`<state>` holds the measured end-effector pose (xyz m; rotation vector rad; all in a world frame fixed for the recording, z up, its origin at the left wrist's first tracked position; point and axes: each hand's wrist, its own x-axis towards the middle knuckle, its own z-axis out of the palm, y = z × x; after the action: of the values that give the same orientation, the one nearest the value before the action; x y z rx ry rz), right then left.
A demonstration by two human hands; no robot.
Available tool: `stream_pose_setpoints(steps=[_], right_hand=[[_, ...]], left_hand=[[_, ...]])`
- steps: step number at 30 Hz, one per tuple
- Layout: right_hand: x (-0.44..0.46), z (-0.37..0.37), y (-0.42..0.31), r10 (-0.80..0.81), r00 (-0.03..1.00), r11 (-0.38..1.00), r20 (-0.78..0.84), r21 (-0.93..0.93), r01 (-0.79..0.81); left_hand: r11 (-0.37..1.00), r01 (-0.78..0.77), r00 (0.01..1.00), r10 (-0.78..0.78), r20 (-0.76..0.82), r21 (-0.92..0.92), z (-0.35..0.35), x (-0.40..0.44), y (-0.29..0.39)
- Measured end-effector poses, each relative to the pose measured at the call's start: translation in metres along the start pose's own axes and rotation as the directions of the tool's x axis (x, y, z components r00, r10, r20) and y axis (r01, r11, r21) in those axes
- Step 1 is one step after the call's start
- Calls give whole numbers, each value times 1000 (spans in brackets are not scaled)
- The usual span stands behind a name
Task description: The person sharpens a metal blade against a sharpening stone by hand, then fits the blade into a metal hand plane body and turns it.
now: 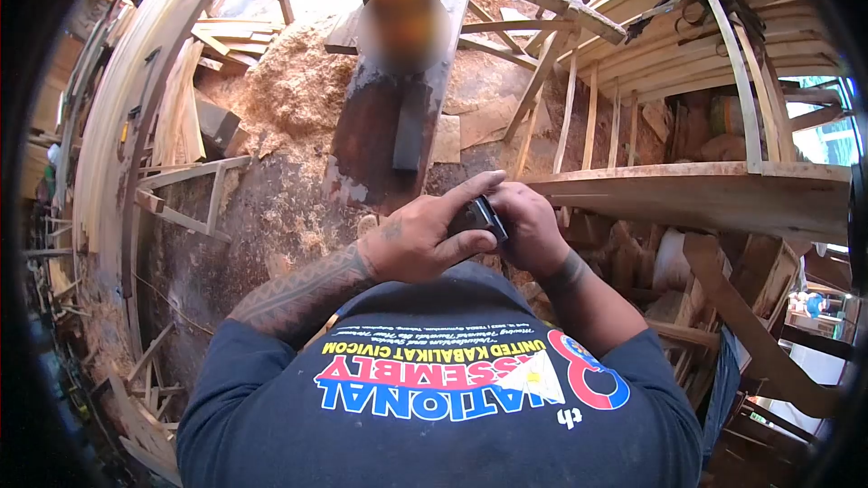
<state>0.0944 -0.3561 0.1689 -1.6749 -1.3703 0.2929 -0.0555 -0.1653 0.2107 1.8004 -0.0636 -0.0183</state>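
Both hands [420, 237] [532, 228] meet at a black object [489, 220]

Head view: the black object is just above the shirt [434, 352]; the left hand's thumb and fingers pinch it; the right hand's fingers curl at its other side, partly hidden, so whether they pinch cannot be told; beyond, the table [366, 140] bears a dark block [411, 126] and, farther off, an amber jar [400, 14].

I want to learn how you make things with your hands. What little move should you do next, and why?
I'd probably turn the small black thing a little to check it. My left hand has thumb and fingers around it, and my right hand is curled close beside it, so both hands seem busy there, away from the stained board.
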Motion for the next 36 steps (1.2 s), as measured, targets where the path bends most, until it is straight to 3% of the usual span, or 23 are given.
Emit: stream_pose_setpoints(steps=[1,3,5,6,7,10,11,14,18,20,24,26,29,32,35,36], right_hand=[[1,-5,-11,100,993,986,65,125,-108],[1,2,0,14,1000,998,21,55,-16],[2,5,3,183,983,934,20,307,-180],[9,3,-8,374,922,746,99,558,-363],[13,3,-15,517,824,459,230,738,-494],[12,9,-21,365,930,638,29,720,-273],[11,8,-19,273,962,714,-5,672,-199],[12,6,-7,120,992,854,-51,515,-76],[15,0,-13,141,990,808,2,577,-117],[16,2,-12,134,991,817,-11,566,-105],[12,11,-17,341,939,736,45,608,-297],[14,13,-21,404,910,668,88,651,-359],[13,22,-13,463,878,613,121,671,-416],[12,32,-9,526,837,453,149,784,-424],[22,25,-18,660,661,95,357,833,-544],[22,23,-15,641,660,75,392,824,-561]], left_hand=[[1000,19,1000,-19,16,3,1,0,1],[998,53,998,-52,29,-37,0,0,-1],[992,59,998,-60,1,-114,0,1,-5],[984,46,998,-52,-34,-171,2,1,-10],[973,30,996,-47,-70,-228,4,2,-12],[896,53,992,-99,-83,-440,5,1,-15],[921,20,995,-56,-82,-388,4,2,-18],[862,40,998,-56,-17,-505,6,0,-21],[836,25,999,-45,-24,-548,5,0,-14],[785,101,989,-148,-26,-612,4,0,-4],[695,229,942,-333,-24,-681,0,-1,11],[724,242,940,-340,-29,-645,-2,-2,11],[633,249,935,-354,13,-733,3,-1,1],[742,216,950,-309,-38,-634,9,2,-11],[825,220,960,-277,-34,-521,7,3,-19],[836,223,961,-276,-32,-501,7,4,-21]])
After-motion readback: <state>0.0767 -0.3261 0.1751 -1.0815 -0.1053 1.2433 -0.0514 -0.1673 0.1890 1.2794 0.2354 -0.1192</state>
